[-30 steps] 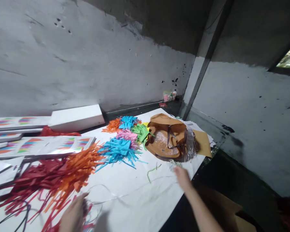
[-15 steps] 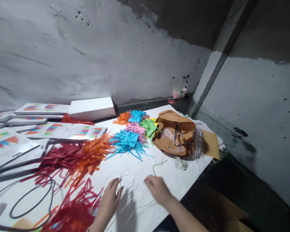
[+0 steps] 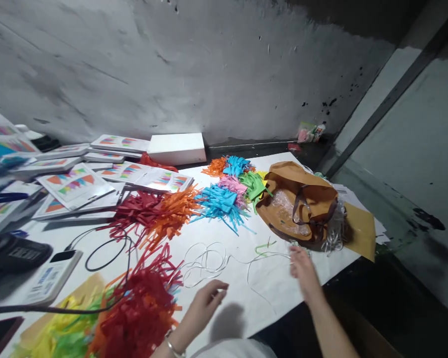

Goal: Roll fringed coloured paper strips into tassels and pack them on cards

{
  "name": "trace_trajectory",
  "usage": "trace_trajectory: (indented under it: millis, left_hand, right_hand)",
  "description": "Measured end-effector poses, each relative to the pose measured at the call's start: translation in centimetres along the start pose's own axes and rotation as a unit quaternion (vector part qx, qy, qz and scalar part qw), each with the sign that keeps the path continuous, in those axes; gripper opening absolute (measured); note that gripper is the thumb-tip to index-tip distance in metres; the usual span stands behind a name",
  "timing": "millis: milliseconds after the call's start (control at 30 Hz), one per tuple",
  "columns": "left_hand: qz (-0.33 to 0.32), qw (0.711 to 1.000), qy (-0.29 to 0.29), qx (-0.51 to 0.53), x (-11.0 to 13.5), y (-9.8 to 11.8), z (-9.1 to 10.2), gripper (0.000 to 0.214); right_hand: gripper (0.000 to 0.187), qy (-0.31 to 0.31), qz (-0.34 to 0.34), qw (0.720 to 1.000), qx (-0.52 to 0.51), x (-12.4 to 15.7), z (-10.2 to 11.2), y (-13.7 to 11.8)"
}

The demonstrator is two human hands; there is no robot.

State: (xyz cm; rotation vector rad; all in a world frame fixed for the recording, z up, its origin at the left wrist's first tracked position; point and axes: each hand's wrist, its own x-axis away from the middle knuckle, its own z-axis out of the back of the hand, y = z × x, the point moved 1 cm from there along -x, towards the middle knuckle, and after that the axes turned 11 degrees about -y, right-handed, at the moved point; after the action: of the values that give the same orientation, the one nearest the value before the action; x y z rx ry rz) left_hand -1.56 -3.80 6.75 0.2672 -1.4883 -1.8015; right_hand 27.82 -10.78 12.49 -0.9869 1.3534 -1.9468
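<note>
A loose coil of thin white string (image 3: 205, 263) lies on the white table covering in front of me. One strand runs right from it to my right hand (image 3: 304, 271), whose fingers are closed on the strand beside the brown bag. My left hand (image 3: 209, 301) hovers just below the coil, fingers loosely bent and thumb slightly apart, with nothing visible in it. A short green strip (image 3: 263, 248) lies near the strand. Left of the coil spread red tissue tassels (image 3: 142, 303), with orange tassels (image 3: 173, 216) and blue tassels (image 3: 220, 201) behind.
The brown fabric bag (image 3: 283, 219) holds clear plastic. Stacked packets with printed pennants (image 3: 78, 184) and a white box (image 3: 177, 149) stand along the back left. A black cable (image 3: 87, 256) loops on the left. A person's dark sleeve (image 3: 15, 258) reaches in at the left edge.
My right hand has moved right, toward the bag, drawing out a strand. The string now lies coiled on the table, away from my left hand. The view has swung left.
</note>
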Motion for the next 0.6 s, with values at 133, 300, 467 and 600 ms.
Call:
trace_trajectory:
  millis: [133,300,467,600]
  left_hand:
    - [-0.054,0.987,-0.115,0.096,-0.8,4.1,-3.7,0.064]
    - [0.010,0.996,-0.075,0.038,-1.0,3.6,-2.5,0.042]
    - [0.050,0.998,-0.022,-0.015,0.8,1.0,-0.7,0.044]
    - [0.075,0.996,0.002,-0.041,3.3,-1.2,0.0,0.044]
  right_hand:
    - [0.031,-0.201,-0.050,0.920,-0.332,3.6,-9.9,0.5]
    - [0.027,-0.195,-0.079,0.852,-0.480,3.0,-11.1,-0.2]
    - [0.026,-0.173,-0.068,0.924,-0.333,1.2,-8.4,3.6]
    - [0.028,-0.173,-0.013,0.983,0.058,0.3,-7.3,7.1]
